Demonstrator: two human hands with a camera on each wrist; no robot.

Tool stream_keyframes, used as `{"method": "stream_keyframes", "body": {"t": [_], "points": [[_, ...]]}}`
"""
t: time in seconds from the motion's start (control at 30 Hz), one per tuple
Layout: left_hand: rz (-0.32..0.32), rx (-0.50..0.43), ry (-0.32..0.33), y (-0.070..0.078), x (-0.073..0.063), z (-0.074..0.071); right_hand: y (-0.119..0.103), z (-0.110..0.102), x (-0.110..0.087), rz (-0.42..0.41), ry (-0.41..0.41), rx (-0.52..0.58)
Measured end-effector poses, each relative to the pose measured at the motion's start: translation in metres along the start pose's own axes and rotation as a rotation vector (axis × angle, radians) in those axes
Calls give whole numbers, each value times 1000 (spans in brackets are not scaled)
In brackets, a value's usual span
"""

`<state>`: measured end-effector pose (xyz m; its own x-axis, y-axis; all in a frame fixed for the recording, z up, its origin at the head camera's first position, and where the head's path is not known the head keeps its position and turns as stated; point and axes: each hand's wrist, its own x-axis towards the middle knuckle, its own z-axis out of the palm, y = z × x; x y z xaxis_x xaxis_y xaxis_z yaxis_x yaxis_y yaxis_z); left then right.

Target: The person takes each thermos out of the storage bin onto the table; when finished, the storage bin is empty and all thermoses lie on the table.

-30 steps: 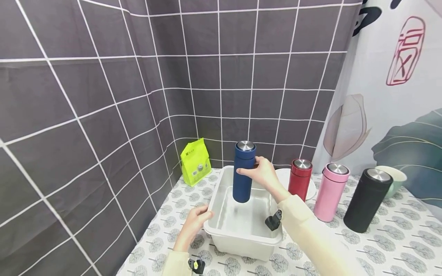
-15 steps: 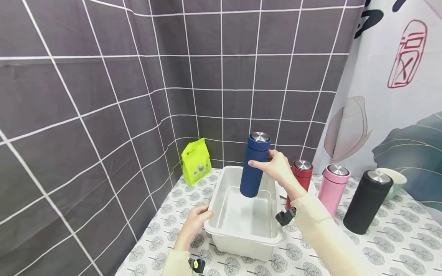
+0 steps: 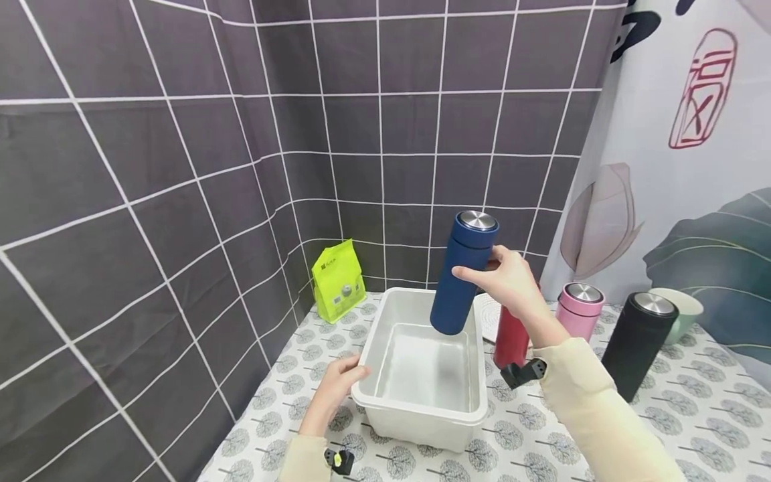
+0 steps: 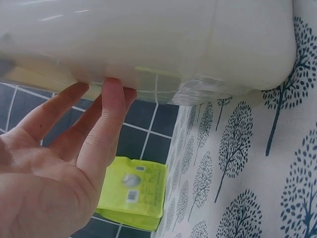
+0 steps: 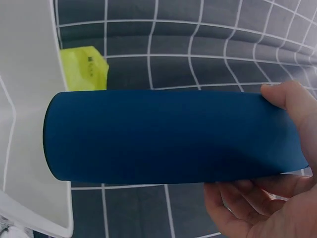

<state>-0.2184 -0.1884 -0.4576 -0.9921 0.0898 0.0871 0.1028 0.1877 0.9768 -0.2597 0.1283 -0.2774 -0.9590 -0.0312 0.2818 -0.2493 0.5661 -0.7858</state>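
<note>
A navy blue thermos flask (image 3: 460,281) with a silver lid top hangs tilted over the back right part of a white plastic tub (image 3: 424,418). My right hand (image 3: 512,284) grips its upper half from the right, thumb on one side and fingers on the other, as the right wrist view also shows. The flask's lower end (image 5: 54,136) is above the tub's floor, apart from it. My left hand (image 3: 334,388) touches the tub's left side. In the left wrist view, its fairly straight fingers (image 4: 113,94) rest against the tub's outer wall.
Right of the tub stand a red flask (image 3: 510,338), partly hidden by my right arm, a pink flask (image 3: 579,311) and a black flask (image 3: 638,348). A pale green cup (image 3: 680,311) is behind the black one. A white plate (image 3: 489,314) and lime-green bag (image 3: 339,281) are farther back.
My right hand has lifted the blue flask up and to the right, and its tilt has grown. The left hand has stayed at the tub's side.
</note>
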Motion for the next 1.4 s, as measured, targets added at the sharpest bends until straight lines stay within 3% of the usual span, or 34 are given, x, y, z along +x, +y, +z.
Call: {"method": "stream_keyframes", "body": {"t": [0.23, 0.6, 1.4], "points": [[-4, 4, 18, 0, -1, 0, -5, -16, -7, -18, 17, -8], [-21, 18, 16, 1, -3, 1, 0, -41, -25, 21, 48, 1], [-36, -12, 18, 1, -1, 0, 50, -72, -48, 39, 106, -80]]}}
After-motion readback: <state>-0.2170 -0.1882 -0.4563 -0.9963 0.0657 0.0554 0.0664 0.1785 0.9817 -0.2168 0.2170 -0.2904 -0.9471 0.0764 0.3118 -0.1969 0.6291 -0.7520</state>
